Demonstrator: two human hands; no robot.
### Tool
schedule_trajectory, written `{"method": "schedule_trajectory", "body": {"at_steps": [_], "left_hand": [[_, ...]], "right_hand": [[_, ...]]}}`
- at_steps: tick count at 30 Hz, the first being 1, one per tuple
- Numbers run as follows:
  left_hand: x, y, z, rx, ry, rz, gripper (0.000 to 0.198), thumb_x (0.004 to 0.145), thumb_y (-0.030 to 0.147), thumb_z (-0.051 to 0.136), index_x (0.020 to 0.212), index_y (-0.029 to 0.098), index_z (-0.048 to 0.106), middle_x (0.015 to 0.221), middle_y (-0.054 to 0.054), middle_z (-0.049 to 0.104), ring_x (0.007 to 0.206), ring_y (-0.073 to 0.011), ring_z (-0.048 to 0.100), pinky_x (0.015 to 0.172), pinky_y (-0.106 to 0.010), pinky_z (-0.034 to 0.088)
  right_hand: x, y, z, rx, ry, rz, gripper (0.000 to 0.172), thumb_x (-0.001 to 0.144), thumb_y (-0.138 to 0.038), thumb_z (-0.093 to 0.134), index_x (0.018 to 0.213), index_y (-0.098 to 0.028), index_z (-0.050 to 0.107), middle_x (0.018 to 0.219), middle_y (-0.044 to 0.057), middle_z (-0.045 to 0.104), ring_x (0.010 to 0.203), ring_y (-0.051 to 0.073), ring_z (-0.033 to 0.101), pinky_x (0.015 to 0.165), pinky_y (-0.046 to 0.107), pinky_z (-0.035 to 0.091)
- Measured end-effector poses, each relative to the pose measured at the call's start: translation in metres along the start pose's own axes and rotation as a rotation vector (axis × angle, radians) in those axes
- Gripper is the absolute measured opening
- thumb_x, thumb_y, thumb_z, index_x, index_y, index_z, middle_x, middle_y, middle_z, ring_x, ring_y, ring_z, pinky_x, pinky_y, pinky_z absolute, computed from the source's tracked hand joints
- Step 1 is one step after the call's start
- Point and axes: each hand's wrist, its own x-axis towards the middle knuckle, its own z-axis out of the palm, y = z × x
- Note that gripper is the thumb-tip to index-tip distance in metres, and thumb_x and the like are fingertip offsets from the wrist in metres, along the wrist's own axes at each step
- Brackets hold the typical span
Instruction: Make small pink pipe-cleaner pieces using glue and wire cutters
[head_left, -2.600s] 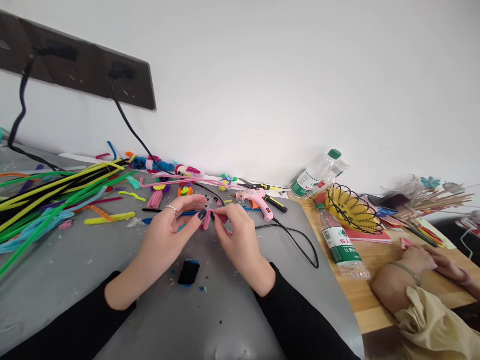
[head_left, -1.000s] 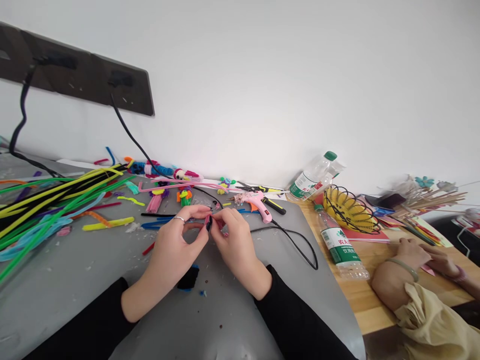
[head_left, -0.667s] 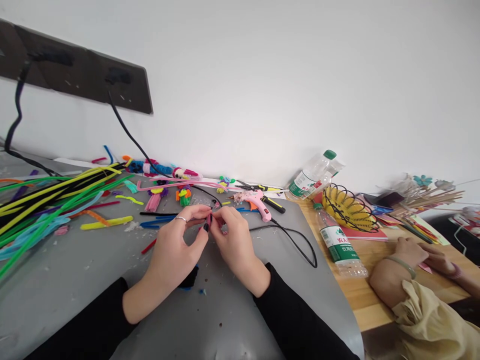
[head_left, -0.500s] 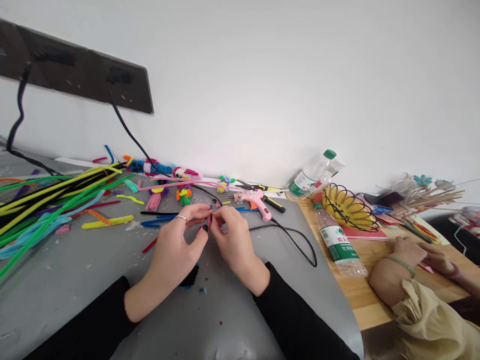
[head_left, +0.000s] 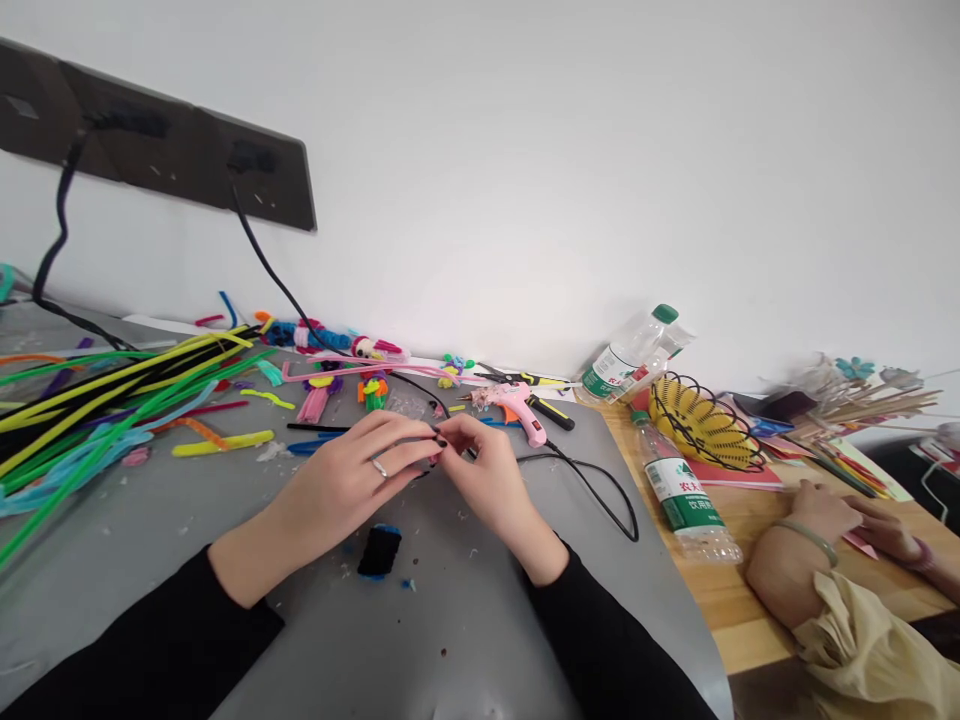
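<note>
My left hand (head_left: 360, 470) and my right hand (head_left: 484, 475) meet fingertip to fingertip above the grey mat (head_left: 480, 620). Both are closed in a pinch. What sits between the fingers is small and mostly hidden; only a dark, reddish speck shows. Just below my left hand, a black fuzzy block with blue edges (head_left: 379, 552) lies on the mat. Beyond the hands are a pink glue gun (head_left: 517, 405), a small orange and green pipe-cleaner figure (head_left: 373, 390) and a pink and purple one (head_left: 319, 395).
Several long pipe cleaners (head_left: 112, 400) are heaped at the left. Cutters (head_left: 551, 410) lie by the glue gun, whose cord (head_left: 600, 480) loops right. Plastic bottles (head_left: 686, 495) and a yellow basket (head_left: 701, 425) stand right. A co-worker's hands (head_left: 817, 520) rest on the wooden table.
My left hand has rolled over so its back faces up, covering the pink piece seen between the fingers before. The black block is now uncovered. The view has shifted slightly.
</note>
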Motion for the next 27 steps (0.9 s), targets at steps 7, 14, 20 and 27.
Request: {"method": "schedule_trajectory", "body": {"at_steps": [7,14,20,27], "left_hand": [[0.0004,-0.0025,-0.0054,0.020,0.036,0.044,0.020,0.105,0.023,0.056,0.109,0.028,0.075,0.101,-0.004,0.078,0.096,-0.0210,0.072,0.088,-0.036,0.061],[0.0005,0.0015,-0.0053,0.016,0.047,0.005,0.025,0.108,0.026,0.050,0.105,0.026,0.075,0.097,-0.005,0.077,0.091,-0.0216,0.071,0.086,-0.037,0.061],[-0.0016,0.0029,-0.0054,0.010,0.065,-0.082,0.025,0.107,0.028,0.049,0.104,0.027,0.074,0.097,-0.005,0.077,0.091,-0.0220,0.072,0.087,-0.037,0.061],[0.0016,0.0037,-0.0043,0.142,0.091,0.043,0.030,0.102,0.012,0.049,0.120,0.025,0.069,0.103,-0.005,0.075,0.093,-0.0219,0.070,0.087,-0.035,0.058]], "right_hand": [[-0.0022,-0.0003,0.0035,0.104,-0.092,0.071,0.015,0.087,-0.024,0.062,0.097,-0.020,0.073,0.081,0.000,0.074,0.075,0.015,0.067,0.075,0.029,0.055],[-0.0025,-0.0048,0.0026,0.272,-0.133,0.074,0.013,0.090,-0.025,0.065,0.102,-0.022,0.068,0.084,0.000,0.071,0.078,0.015,0.069,0.074,0.028,0.056],[-0.0033,-0.0054,0.0015,0.325,-0.171,0.063,0.011,0.092,-0.029,0.067,0.101,-0.022,0.067,0.087,0.001,0.073,0.079,0.015,0.071,0.073,0.028,0.059],[-0.0036,-0.0015,0.0064,0.299,-0.139,0.055,0.014,0.088,-0.021,0.063,0.102,-0.022,0.065,0.085,0.000,0.073,0.079,0.016,0.072,0.074,0.028,0.058]]}}
